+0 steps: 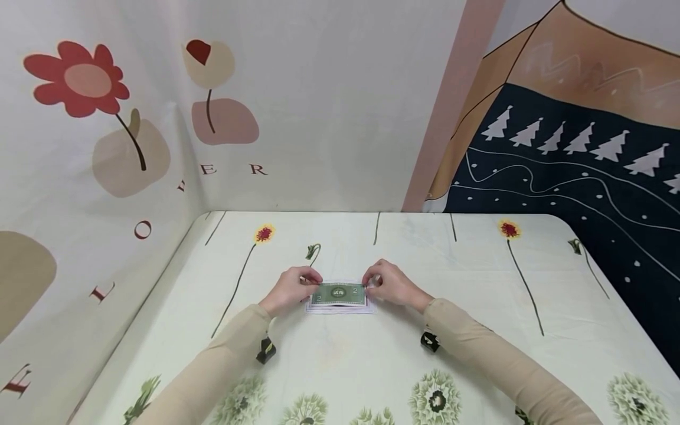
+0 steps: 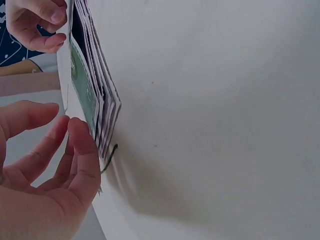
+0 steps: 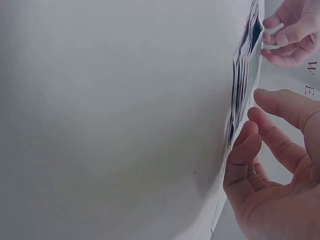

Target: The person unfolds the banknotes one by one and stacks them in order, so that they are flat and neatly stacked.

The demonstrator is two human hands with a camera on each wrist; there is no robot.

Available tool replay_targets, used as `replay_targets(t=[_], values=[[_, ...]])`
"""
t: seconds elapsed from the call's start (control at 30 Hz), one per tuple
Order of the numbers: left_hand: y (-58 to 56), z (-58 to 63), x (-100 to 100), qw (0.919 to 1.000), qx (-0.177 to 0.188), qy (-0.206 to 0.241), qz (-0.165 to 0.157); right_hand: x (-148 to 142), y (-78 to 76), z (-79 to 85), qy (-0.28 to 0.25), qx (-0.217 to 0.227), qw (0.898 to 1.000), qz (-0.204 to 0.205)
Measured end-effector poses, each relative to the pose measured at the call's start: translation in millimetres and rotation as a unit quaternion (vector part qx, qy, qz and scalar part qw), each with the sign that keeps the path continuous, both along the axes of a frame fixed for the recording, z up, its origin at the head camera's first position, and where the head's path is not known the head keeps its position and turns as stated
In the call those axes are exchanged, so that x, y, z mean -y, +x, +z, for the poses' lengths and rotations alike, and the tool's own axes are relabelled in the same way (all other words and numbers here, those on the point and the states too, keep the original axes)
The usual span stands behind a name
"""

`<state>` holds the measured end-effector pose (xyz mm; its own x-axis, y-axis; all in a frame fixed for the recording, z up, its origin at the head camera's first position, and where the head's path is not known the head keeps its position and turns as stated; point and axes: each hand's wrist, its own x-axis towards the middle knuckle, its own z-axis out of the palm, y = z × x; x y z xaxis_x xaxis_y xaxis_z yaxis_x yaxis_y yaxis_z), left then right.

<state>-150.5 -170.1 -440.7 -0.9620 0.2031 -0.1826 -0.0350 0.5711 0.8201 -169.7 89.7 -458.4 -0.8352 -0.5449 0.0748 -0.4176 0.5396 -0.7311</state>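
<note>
A green banknote (image 1: 338, 293) marked with a 2 lies across a stack of paper notes (image 1: 340, 311), whose pale, purplish edges show below it. My left hand (image 1: 291, 287) holds the banknote's left end with bent fingers. At the opposite end my right hand (image 1: 394, 285) grips it in much the same way. Seen from the left wrist, the stack's layered edges (image 2: 111, 95) fan slightly, with a dark gap beneath part of the green note (image 2: 84, 80). The right wrist view shows the stack (image 3: 240, 85) edge-on; fingers partly cover the note's ends.
The table (image 1: 345, 366) wears a pale cloth printed with flowers and stems. A white printed curtain (image 1: 329, 106) stands along the back and left. At the right hangs a dark cloth (image 1: 558, 171) with white trees. Small black devices (image 1: 266, 350) sit under both wrists.
</note>
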Motion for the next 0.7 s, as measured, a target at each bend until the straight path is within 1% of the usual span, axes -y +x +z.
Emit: replay_targets(t=[0.13,0.33,0.53,0.7], values=[[-0.5,-0.9,-6.7,0.9997,-0.019,-0.011,-0.006,1.1,0.8,-1.3,0.001,-0.001,1.0,-0.001],[-2.9,-1.3,-20.2,0.9971,-0.052,-0.046,-0.03,1.8,0.9,-2.2,0.006,0.004,1.0,-0.005],[-5.0,-2.4,-31.9,0.9915,-0.083,-0.075,-0.065,2.6,-0.3,-3.6,0.009,0.006,1.0,-0.002],[-6.8,-6.1,-36.4,0.9853,-0.105,-0.098,-0.092,2.9,-0.7,-4.0,0.007,0.006,1.0,0.0]])
